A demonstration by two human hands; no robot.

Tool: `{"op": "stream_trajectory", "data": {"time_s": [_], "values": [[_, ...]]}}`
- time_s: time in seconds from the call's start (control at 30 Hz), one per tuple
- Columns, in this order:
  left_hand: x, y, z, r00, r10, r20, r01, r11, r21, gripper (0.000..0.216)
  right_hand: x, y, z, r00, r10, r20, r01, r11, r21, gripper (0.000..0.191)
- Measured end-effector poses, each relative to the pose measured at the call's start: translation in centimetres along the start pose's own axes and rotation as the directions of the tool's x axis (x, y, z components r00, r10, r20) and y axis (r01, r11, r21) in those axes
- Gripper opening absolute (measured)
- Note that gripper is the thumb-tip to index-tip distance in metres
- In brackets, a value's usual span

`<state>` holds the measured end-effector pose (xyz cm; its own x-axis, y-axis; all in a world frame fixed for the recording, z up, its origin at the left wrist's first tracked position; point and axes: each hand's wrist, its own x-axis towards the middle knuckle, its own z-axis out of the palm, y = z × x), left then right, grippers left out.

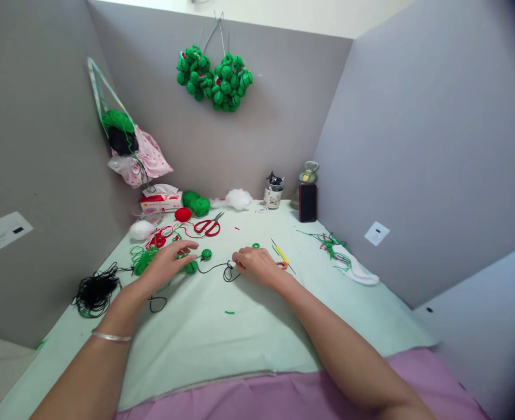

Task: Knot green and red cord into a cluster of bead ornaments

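My left hand (pixel 170 263) hovers by the green yarn (pixel 142 256), thumb and fingers apart, with nothing visibly gripped. Close to its fingertips lie a small green crocheted ball (pixel 206 254) and another green ball (pixel 191 266), partly under the hand. A strand of black yarn (pixel 211 268) runs from there to a loop beside my right hand (pixel 256 262). That hand's fingers are curled down and pressed together on the table. A small white bit shows at its fingertips; what they hold is hidden. Just right of it are a yellow-handled crochet hook (pixel 282 254) and orange-handled snips (pixel 282 265), partly covered.
Red-handled scissors (pixel 208 226), a red yarn ball (pixel 183 214) and white stuffing (pixel 239 199) lie farther back. Black yarn (pixel 96 291) sits at left. A phone (pixel 308 203) and a cup (pixel 273 193) stand behind; green crocheted clusters (pixel 226 81) hang on the grey partition.
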<state>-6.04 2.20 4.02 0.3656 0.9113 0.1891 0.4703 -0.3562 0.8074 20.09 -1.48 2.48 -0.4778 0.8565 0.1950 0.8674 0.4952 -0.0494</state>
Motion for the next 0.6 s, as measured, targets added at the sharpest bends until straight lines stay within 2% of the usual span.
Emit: {"op": "stream_trajectory", "data": {"time_s": [0.03,0.07,0.17,0.27,0.4,0.53,0.6], "values": [[0.0,0.2,0.8,0.999,0.009,-0.052,-0.009,1.000,-0.003,0.048,-0.1,-0.1,-0.2,0.999,0.002,-0.052,0.002,0.997,0.080,0.016],[-0.1,0.5,1.7,1.000,0.004,-0.031,-0.005,0.999,-0.041,0.049,-0.2,-0.3,-0.4,0.995,0.000,-0.103,0.017,0.987,0.161,0.016],[-0.4,1.4,3.7,0.989,0.013,0.144,0.029,0.958,-0.286,0.056,-0.5,-0.8,-1.0,0.975,0.005,-0.223,0.082,0.922,0.379,0.012],[-0.5,1.5,4.4,0.963,-0.001,0.268,0.090,0.942,-0.322,0.040,-0.6,-0.9,-1.6,0.950,0.076,-0.303,0.099,0.845,0.525,0.010],[-0.2,0.9,3.6,0.966,-0.023,0.258,0.111,0.938,-0.329,0.038,-0.8,0.0,-2.2,0.908,0.239,-0.343,0.038,0.770,0.637,0.012],[-0.4,1.1,2.1,0.927,-0.031,0.374,0.150,0.944,-0.295,0.035,-0.7,1.4,-2.0,0.840,0.397,-0.369,-0.028,0.712,0.702,0.011],[-0.6,1.2,1.3,0.923,-0.032,0.382,0.148,0.949,-0.278,0.034,-0.5,2.2,-1.6,0.799,0.470,-0.375,-0.070,0.692,0.718,0.011]]}}
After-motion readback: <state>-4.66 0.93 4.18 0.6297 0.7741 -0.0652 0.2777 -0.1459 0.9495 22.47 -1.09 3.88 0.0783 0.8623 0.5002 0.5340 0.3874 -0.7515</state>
